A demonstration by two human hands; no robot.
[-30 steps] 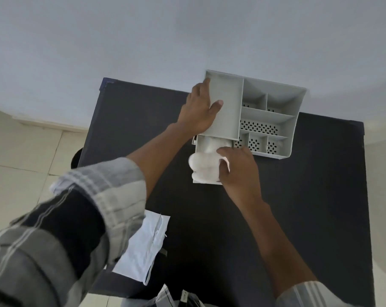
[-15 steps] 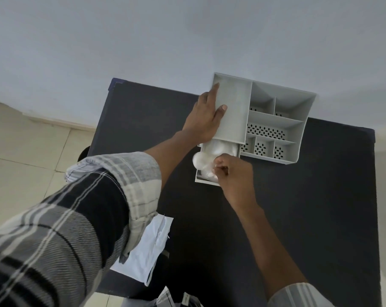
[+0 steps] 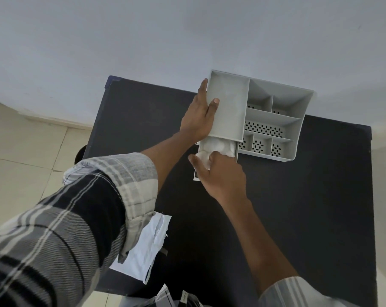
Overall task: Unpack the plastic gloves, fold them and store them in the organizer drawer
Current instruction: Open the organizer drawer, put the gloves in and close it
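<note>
A grey plastic organizer (image 3: 276, 116) with several compartments stands at the table's far edge. Its drawer (image 3: 197, 173) is pulled out toward me from under the left section. Folded translucent white gloves (image 3: 218, 146) lie bunched inside the drawer. My left hand (image 3: 199, 116) grips the organizer's left side, thumb on its top panel. My right hand (image 3: 220, 176) rests over the drawer's front, fingers pressing on the gloves and hiding the drawer's near half.
The organizer stands on a black table (image 3: 298, 207) set against a pale wall. A white empty glove packet (image 3: 145, 247) lies near the table's front left edge, partly under my left sleeve. Tiled floor shows at left.
My right hand has pushed the gloves deeper into the drawer, and the drawer has slid a little further in. My left hand stays on the organizer.
</note>
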